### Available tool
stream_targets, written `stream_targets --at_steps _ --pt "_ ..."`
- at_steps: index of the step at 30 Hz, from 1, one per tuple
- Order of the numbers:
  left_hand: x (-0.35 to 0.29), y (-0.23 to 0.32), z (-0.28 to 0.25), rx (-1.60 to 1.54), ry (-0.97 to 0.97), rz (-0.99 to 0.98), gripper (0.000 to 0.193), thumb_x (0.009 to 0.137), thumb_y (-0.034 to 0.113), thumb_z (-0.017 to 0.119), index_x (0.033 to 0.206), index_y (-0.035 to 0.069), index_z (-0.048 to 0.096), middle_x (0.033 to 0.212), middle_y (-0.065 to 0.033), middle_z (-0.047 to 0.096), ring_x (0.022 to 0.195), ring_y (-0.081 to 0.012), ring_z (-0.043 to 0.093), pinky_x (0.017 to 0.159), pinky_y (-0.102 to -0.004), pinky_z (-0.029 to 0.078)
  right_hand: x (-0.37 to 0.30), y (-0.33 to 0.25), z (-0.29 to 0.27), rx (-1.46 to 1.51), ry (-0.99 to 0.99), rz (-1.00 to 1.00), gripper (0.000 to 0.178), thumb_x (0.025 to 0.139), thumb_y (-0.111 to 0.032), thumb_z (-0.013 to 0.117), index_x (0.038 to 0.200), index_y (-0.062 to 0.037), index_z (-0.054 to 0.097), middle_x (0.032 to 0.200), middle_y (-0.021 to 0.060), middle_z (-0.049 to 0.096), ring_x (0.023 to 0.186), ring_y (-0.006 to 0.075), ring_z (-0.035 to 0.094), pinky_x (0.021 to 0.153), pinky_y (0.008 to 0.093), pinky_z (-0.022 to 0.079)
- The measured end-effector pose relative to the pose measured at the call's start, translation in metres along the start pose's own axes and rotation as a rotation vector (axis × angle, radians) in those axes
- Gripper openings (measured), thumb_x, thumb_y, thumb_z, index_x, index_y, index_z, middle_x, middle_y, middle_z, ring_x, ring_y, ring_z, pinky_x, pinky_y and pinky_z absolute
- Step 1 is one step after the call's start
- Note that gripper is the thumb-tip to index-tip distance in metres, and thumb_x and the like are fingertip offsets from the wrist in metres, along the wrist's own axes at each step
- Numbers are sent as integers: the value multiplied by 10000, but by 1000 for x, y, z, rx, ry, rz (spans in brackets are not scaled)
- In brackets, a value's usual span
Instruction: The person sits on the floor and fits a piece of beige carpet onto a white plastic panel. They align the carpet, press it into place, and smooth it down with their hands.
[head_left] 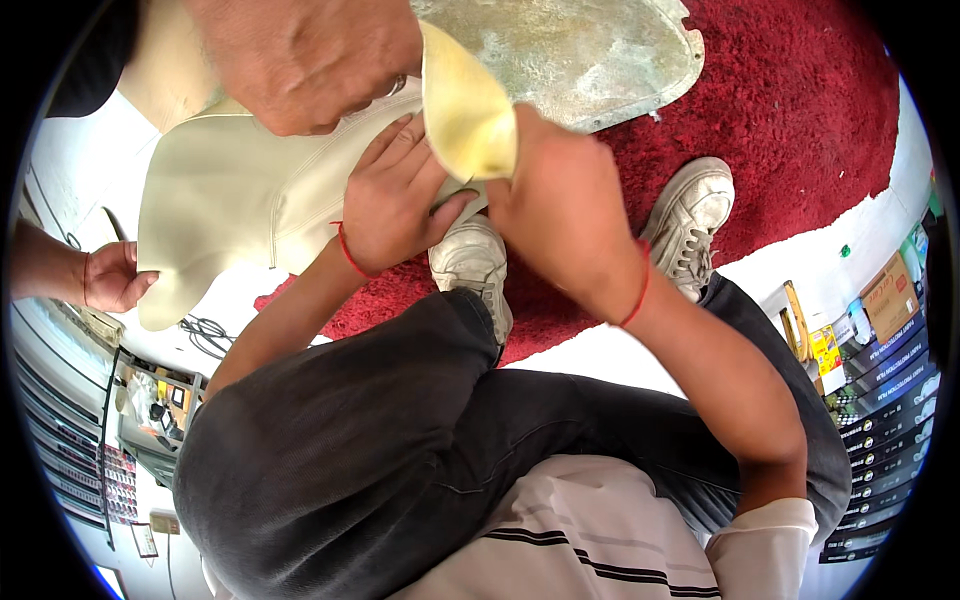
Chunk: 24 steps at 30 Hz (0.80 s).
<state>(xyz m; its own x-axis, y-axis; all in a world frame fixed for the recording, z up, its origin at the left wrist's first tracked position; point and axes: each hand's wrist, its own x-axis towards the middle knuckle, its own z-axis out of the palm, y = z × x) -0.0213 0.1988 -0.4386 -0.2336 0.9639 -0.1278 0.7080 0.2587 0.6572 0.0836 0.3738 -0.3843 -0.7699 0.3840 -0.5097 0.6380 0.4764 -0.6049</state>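
Your L hand (395, 208) lies flat, unclenched, on cream cover (205, 195), your R hand (565, 215) is clenched at yellow flap's (468, 110) edge, w/ red rug (800, 110) extending to R.

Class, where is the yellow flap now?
In the head view, the yellow flap is at upper centre, between the person's left hand and right hand, above the left shoe.

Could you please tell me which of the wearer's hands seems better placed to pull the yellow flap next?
Probably the right hand: it is curled beside the yellow flap, while the left hand lies over the cream cover.
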Motion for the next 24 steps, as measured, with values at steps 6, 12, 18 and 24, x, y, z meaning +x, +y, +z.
stream_targets --at_steps 6,12,18,24 --pt "14 4 -9 -48 -8 -9 637 744 202 861 1322 56 635 1459 -142 605 1346 -349 575 1099 -460 476 46 46 -10 52 -8 113 227 811 -221 779 950 -43 769 832 216 735 778 415 722 731 462 593" --pt "14 4 -13 -59 -62 -61 787 731 177 862 1446 72 552 1551 -114 520 1413 -325 510 1141 -455 449 49 49 -6 218 -25 249 250 811 -256 787 956 -52 768 804 181 745 760 368 736 725 432 582" --pt "15 8 -10 -28 -76 -98 859 695 151 874 1478 94 524 1570 -97 496 1440 -305 480 1154 -458 445 46 53 1 263 -5 253 275 809 -269 795 944 -34 748 796 162 749 763 335 743 728 415 574" --pt "19 6 -11 -14 -64 -93 904 647 142 889 1475 103 529 1566 -81 503 1426 -282 498 1122 -408 481 59 56 -6 211 -164 195 322 784 -252 794 943 20 727 755 202 722 723 349 730 702 421 568"
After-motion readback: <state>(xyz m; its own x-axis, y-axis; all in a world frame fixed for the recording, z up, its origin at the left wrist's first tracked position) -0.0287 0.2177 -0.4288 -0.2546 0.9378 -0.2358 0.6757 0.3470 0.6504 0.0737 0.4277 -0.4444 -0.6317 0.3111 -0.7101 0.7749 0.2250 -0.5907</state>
